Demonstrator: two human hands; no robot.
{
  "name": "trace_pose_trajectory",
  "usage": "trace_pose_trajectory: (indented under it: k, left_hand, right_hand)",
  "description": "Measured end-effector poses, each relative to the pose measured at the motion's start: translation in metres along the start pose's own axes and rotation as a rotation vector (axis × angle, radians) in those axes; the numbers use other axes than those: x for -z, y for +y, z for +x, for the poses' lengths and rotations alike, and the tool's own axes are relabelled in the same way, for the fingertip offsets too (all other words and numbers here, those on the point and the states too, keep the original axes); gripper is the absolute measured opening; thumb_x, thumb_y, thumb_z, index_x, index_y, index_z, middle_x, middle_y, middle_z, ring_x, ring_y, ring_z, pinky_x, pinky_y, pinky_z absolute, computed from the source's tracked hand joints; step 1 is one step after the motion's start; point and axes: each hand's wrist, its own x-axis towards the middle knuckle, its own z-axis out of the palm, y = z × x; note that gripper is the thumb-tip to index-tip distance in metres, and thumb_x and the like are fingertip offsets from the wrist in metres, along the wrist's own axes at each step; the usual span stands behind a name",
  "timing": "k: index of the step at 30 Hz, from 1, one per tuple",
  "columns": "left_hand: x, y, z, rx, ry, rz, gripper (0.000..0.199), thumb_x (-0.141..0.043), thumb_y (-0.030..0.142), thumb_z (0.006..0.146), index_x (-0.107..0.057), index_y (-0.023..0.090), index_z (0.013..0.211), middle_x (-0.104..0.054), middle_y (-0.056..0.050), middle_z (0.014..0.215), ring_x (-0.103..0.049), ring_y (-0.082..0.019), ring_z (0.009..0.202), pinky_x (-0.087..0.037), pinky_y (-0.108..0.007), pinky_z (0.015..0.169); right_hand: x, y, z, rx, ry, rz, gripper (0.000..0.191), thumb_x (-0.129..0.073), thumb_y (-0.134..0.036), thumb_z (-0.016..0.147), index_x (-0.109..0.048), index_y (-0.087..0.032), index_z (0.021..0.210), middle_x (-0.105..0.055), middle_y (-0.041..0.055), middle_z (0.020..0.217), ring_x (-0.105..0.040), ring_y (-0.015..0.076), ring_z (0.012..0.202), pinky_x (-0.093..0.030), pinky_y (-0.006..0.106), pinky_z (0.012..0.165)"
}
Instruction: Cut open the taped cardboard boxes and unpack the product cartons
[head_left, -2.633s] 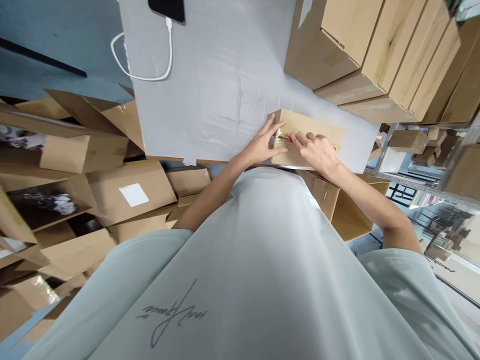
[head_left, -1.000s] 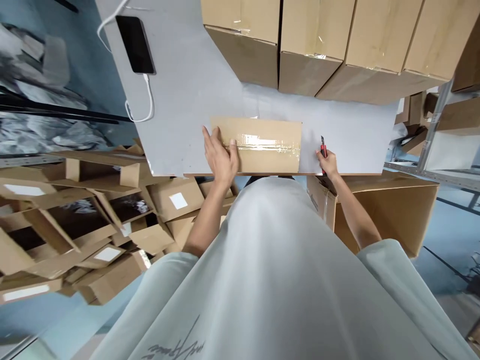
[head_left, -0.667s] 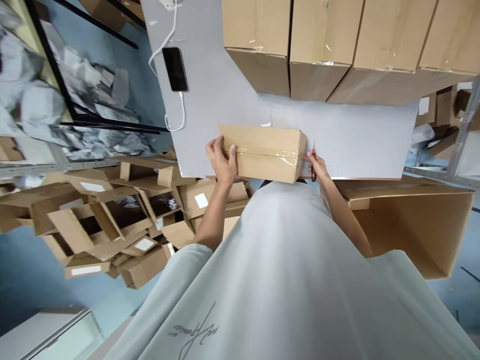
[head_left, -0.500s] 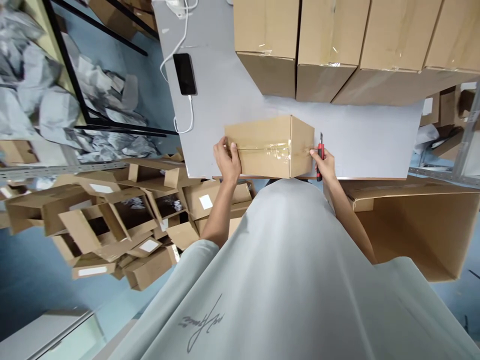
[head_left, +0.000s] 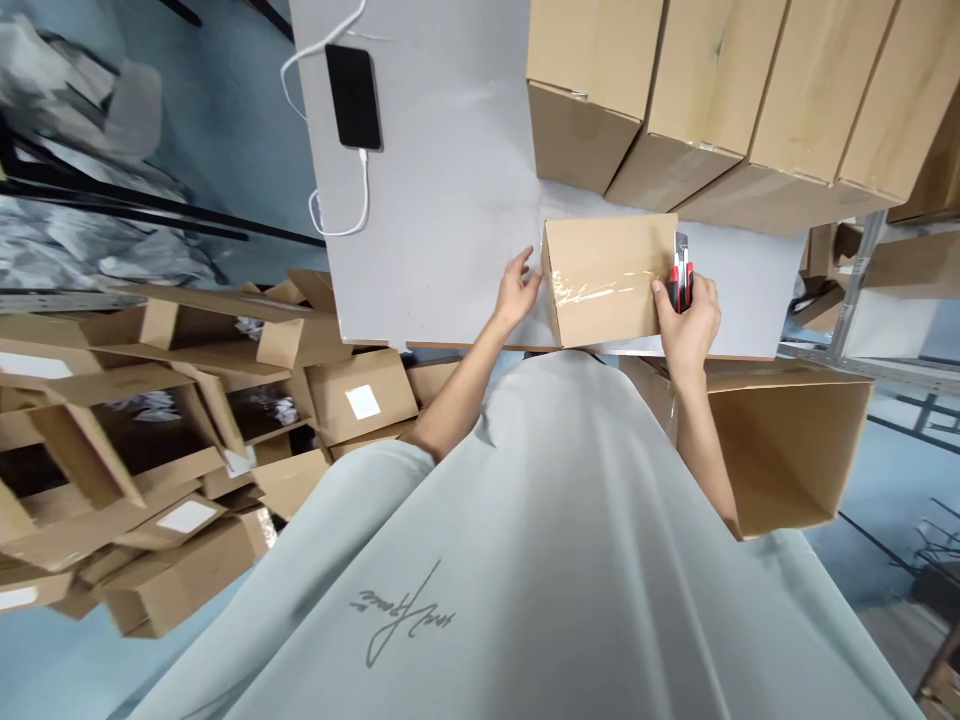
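A taped cardboard box (head_left: 611,260) sits near the front edge of the table, with shiny clear tape along its seam. My left hand (head_left: 519,288) is just off the box's left end, fingers apart and holding nothing. A red and black utility knife (head_left: 681,285) is gripped in my right hand (head_left: 688,330), its blade end pointing away from me. The thumb of that hand presses on the box's right end, and its other fingers are partly hidden behind the knife.
Several larger closed cartons (head_left: 712,80) stand along the back right of the table (head_left: 442,200). A phone (head_left: 354,97) with a white cable (head_left: 365,195) lies at the left. Opened cartons (head_left: 172,430) pile up on the left; a big open box (head_left: 787,450) is at right.
The box has been turned and now lies further right, its other end facing left. My left hand has come off it, while the right hand keeps the knife. The view has shifted too.
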Motion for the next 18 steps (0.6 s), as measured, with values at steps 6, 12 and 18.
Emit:
trace_pose_trajectory:
  k: [6,12,18]
  left_hand:
    - [0.056,0.086,0.014,-0.216,-0.088,-0.015,0.053,-0.071,0.07,0.106,-0.076,0.031,0.142,-0.078,-0.011,0.15,-0.075,-0.033,0.139,-0.062,-0.053,0.12]
    - [0.069,0.126,0.02,-0.221,-0.196,-0.02,0.037,-0.083,0.037,0.098,-0.077,0.031,0.133,-0.08,-0.007,0.143,-0.078,-0.03,0.126,-0.066,-0.051,0.113]
    - [0.065,0.124,0.027,-0.229,-0.229,-0.014,0.033,-0.084,0.03,0.094,-0.077,0.03,0.126,-0.079,-0.006,0.136,-0.079,-0.029,0.124,-0.066,-0.05,0.116]
  right_hand:
    - [-0.003,-0.021,-0.013,-0.026,0.044,-0.089,0.043,-0.064,-0.053,0.11,-0.071,-0.023,0.14,-0.066,0.0164,0.14,-0.071,0.033,0.127,-0.059,0.051,0.109]
    - [0.037,-0.041,-0.044,-0.043,0.011,-0.081,0.064,-0.058,-0.059,0.111,-0.059,-0.02,0.162,-0.073,0.0204,0.144,-0.074,0.0363,0.131,-0.061,0.056,0.111]
    - [0.041,-0.115,-0.087,0.052,-0.314,-0.018,0.065,-0.053,-0.049,0.115,-0.047,-0.028,0.177,-0.074,0.0132,0.161,-0.079,0.033,0.132,-0.066,0.049,0.107]
